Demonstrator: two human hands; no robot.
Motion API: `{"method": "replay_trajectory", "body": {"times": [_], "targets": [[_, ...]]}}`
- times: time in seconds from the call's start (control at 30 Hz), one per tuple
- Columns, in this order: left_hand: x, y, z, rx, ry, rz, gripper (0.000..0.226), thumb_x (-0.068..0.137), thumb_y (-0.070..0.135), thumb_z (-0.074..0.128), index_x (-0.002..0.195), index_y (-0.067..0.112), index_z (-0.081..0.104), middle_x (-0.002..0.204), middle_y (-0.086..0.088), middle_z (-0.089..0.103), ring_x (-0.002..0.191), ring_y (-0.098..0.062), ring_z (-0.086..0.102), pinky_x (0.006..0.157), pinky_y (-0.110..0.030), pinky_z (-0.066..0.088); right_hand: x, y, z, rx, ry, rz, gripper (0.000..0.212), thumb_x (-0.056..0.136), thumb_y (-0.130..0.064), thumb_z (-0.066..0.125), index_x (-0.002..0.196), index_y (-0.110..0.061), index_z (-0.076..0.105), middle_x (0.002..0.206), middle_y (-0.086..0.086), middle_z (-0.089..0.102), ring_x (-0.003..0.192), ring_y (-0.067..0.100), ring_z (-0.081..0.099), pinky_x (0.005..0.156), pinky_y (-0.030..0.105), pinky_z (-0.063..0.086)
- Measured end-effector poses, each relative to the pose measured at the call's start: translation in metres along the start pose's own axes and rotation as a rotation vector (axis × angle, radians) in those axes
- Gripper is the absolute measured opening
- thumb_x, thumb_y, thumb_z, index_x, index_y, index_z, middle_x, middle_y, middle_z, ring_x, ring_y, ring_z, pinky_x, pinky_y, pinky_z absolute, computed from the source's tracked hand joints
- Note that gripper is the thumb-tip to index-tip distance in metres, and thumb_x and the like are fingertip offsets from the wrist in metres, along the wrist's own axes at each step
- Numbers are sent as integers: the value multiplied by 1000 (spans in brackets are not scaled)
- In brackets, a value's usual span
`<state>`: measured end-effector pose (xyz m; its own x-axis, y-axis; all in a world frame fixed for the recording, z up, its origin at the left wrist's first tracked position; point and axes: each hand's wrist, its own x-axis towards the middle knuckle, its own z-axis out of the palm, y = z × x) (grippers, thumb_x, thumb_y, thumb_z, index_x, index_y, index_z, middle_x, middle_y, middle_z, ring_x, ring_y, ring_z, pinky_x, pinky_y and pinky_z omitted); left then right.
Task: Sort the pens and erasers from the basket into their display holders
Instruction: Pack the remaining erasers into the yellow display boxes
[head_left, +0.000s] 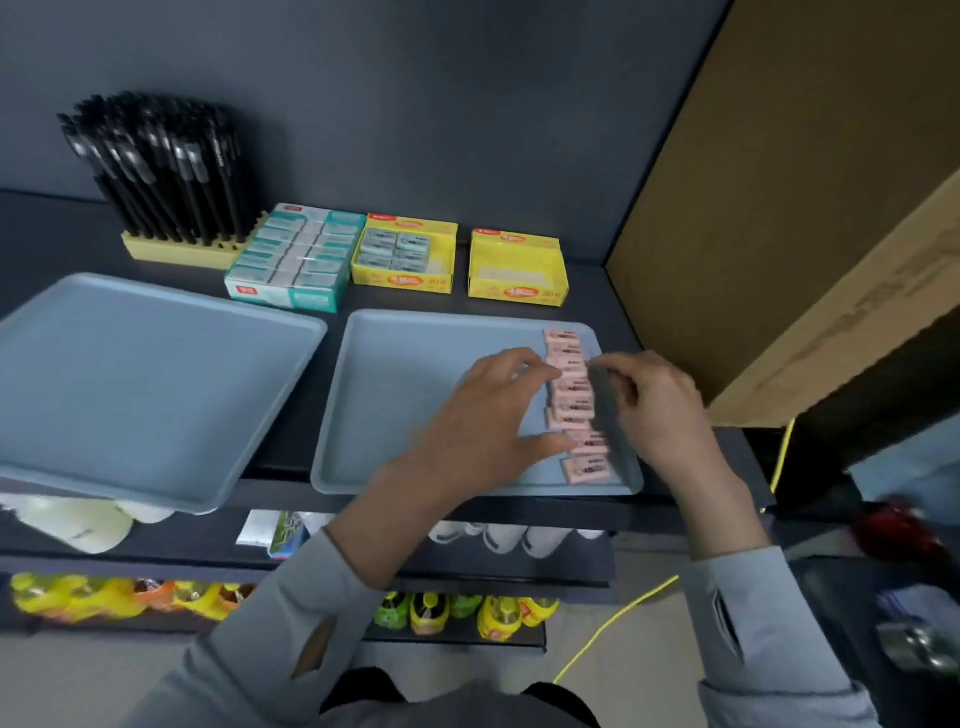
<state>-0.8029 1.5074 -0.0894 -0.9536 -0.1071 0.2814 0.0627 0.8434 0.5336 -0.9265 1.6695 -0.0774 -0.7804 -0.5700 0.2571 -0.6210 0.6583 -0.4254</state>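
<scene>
Squaring up a row of pink erasers (574, 400) along the right side of the right tray (395, 395), both hands are working it from opposite sides. The left hand (498, 410) is spanning the row's left edge, grip wide, fingertips touching the upper erasers and thumb touching the lower ones. The right hand (660, 410) is sitting against the row's right edge with fingers curled; motion blur there, so I cannot tell whether its grip is pinching an eraser or just touching. The left tray (145, 384) is lying beside it on the shelf (52, 234), overhanging the front edge. Behind the trays: black pens (161, 166) standing in a yellow holder (171, 252), a teal box (296, 260) packed with erasers just beside it, then a yellow box (402, 254) holding grey erasers, then a second yellow box (517, 267) standing apart to the right.
</scene>
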Motion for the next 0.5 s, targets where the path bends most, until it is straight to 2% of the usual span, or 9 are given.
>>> {"method": "replay_trajectory", "body": {"times": [0.13, 0.3, 0.37, 0.43, 0.5], "targets": [[0, 26, 32, 80, 13, 47, 79, 68, 58, 69, 132, 12, 55, 141, -12, 46, 132, -34, 38, 111, -47, 34, -4, 7, 4, 4, -52, -40, 43, 91, 8, 46, 122, -12, 67, 112, 16, 63, 102, 33, 60, 83, 33, 45], [3, 27, 34, 149, -25, -37, 66, 73, 54, 64, 130, 21, 58, 141, -8, 47, 133, -34, 37, 109, -48, 36, 1, 0, 0, 44, -159, -81, 44, 92, 5, 45, 127, -15, 65, 119, 15, 64, 109, 31, 59, 88, 29, 42], [1, 27, 27, 168, -29, -55, 61, 76, 49, 68, 130, 23, 57, 142, -5, 45, 129, -30, 40, 106, -44, 38, 1, -7, -1, 87, -184, -60, 42, 94, 3, 44, 124, -16, 66, 116, 13, 66, 101, 28, 62, 85, 23, 44], [-3, 22, 20, 181, 9, -82, 56, 76, 43, 71, 126, 22, 59, 138, -3, 47, 122, -28, 45, 102, -40, 42, 2, -15, 1, 177, -214, -17, 40, 95, 3, 43, 123, -16, 67, 103, 10, 68, 80, 19, 68, 74, 10, 47], [-8, 11, 15, 195, 59, -116, 47, 74, 37, 72, 116, 18, 62, 128, -4, 51, 111, -30, 51, 94, -42, 48, 3, -25, 7, 253, -259, 0, 39, 96, 1, 43, 122, -17, 67, 92, 5, 68, 66, 10, 69, 73, 12, 51]]}}
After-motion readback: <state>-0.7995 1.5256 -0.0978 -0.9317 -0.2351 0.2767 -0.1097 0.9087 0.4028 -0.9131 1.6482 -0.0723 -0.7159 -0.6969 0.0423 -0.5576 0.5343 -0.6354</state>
